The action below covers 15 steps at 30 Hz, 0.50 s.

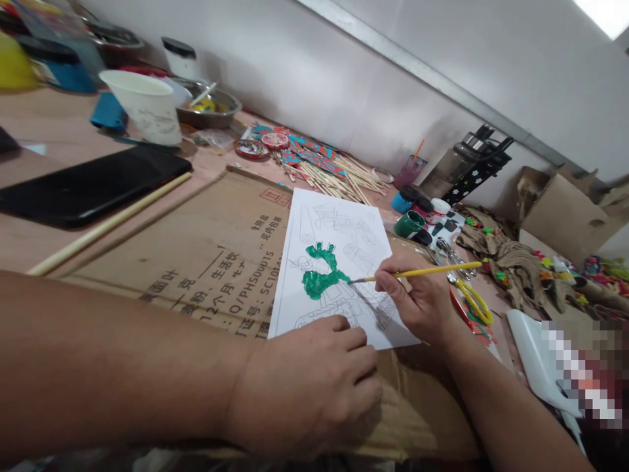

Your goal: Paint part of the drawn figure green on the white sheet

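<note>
A white sheet of paper (285, 301) with a printed line drawing lies tilted on a flat piece of cardboard (191, 242). Wet-looking green paint (319, 285) covers a curved part of the drawing. My right hand (422, 298) pinches a thin yellow paintbrush (427, 270), its tip touching the sheet at the right end of the green patch. Across the sheet's lower edge rests my left hand (314, 387), fingers curled under, their tips hidden; whether they hold anything does not show. An uncapped jar of green paint (409, 224) stands beyond the sheet.
Yellow-handled scissors (472, 303) lie right of my right hand. Behind are wooden sticks (339, 174), paint jars and a dark bottle (455, 157). At left are a black phone (98, 187), a wooden rod (113, 223), a paper cup (147, 108) and a metal bowl (216, 115).
</note>
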Motion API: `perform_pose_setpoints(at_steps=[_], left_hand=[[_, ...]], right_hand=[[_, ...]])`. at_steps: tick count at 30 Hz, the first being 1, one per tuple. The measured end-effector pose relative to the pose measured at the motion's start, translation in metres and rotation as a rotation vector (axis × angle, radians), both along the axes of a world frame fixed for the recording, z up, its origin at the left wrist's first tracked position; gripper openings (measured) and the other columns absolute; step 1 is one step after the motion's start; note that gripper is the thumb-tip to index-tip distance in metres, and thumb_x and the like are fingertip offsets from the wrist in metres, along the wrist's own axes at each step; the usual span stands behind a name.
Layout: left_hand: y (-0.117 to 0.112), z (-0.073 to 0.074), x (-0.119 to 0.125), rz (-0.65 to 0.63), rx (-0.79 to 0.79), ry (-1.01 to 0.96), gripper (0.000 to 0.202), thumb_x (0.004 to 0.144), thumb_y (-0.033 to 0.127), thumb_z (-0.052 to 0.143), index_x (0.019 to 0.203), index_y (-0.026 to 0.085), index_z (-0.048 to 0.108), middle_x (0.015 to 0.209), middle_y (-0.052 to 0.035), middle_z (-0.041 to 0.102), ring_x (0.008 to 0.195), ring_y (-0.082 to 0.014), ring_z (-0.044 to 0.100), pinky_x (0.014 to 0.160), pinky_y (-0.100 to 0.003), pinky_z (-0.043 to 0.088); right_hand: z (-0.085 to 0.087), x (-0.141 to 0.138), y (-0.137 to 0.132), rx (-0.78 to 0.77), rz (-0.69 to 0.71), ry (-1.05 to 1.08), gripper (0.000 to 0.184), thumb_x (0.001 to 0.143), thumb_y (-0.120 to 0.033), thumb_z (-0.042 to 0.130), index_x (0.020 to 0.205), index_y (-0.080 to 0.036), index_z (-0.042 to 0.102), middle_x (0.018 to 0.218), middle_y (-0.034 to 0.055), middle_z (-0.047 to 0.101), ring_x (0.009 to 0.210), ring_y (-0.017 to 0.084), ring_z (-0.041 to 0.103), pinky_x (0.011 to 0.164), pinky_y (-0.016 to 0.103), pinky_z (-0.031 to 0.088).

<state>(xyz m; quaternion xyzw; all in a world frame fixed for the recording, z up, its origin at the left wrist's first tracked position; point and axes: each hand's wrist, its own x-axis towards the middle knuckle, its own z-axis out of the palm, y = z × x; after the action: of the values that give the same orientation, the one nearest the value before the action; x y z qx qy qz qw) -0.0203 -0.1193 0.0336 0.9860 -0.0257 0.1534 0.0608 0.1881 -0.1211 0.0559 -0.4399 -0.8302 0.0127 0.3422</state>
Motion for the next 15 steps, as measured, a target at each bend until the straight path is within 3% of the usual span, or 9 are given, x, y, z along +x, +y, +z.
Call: perform_pose_setpoints(at_steps=[5,10,15], left_hand=[[0.0007,0.0008,-0.0001,-0.009,-0.001,-0.003,0.019,0.084,0.033,0.071,0.09,0.018,0.061,0.088,-0.0053,0.066,0.077,-0.0211,0.058,0.071,-0.037,0.049],[-0.0004,0.0003,0.0012,-0.007,-0.025,0.016,0.016,0.086,0.031,0.068,0.092,0.017,0.063,0.088,-0.0059,0.065,0.078,-0.0219,0.058,0.073,-0.038,0.049],[0.0027,0.0015,0.0041,-0.014,-0.038,0.021,0.016,0.091,0.027,0.059,0.097,0.013,0.065,0.094,-0.0079,0.066,0.083,-0.0226,0.058,0.076,-0.039,0.048]], right_hand=[[-0.003,0.0003,-0.0028,0.0,-0.051,0.1,0.015,0.098,-0.024,0.054,0.085,-0.023,0.062,0.072,-0.0009,0.066,0.066,0.013,0.063,0.063,0.026,0.052],[-0.0044,-0.0025,-0.0031,-0.022,-0.126,0.214,0.01,0.097,-0.024,0.057,0.099,-0.025,0.066,0.079,0.0,0.07,0.071,0.015,0.066,0.067,0.029,0.055],[0.0012,-0.0064,-0.0044,-0.107,-0.126,0.21,0.01,0.093,-0.018,0.061,0.096,-0.026,0.066,0.086,0.0005,0.072,0.078,0.016,0.068,0.071,0.026,0.056]])
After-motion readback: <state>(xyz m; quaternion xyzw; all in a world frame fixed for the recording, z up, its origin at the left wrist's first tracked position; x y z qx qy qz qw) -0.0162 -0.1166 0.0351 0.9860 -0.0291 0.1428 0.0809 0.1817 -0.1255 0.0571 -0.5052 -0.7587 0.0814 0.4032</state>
